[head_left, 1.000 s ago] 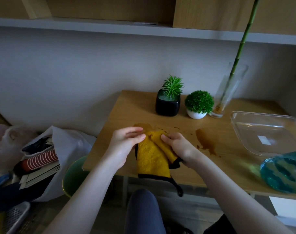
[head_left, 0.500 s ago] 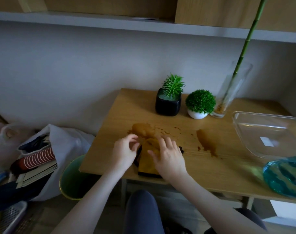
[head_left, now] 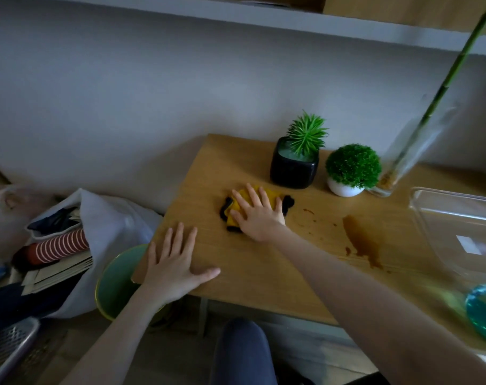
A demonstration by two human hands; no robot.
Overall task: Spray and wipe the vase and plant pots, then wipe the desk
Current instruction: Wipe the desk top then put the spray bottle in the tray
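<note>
Since half a second ago the right hand has carried the yellow cloth with black trim away from the near edge of the light wooden desk toward the back, and the brown puddle that lay there no longer shows; the left hand has let go of the cloth and dropped back to the front left corner.

Now the right hand lies flat on the cloth, fingers spread and straight, palm pressing it to the desk — nothing curled round it. Cloth shows past the fingertips and to the left of the hand, with a black edge poking out on its right by the thumb side. The left hand rests open on bare wood, fingers splayed, thumb pointing right, well apart from the cloth.

Just beyond the right hand's fingertips stands the glossy black square pot with a spiky green plant. To the right of that sits the small white round pot with a ball-shaped green plant, and next along the clear glass vase holding a green bamboo stem, tilted in this wide view. Right of the pressing hand, brown drops and a long brown spill mark the wood — near, not touching the cloth.
</note>
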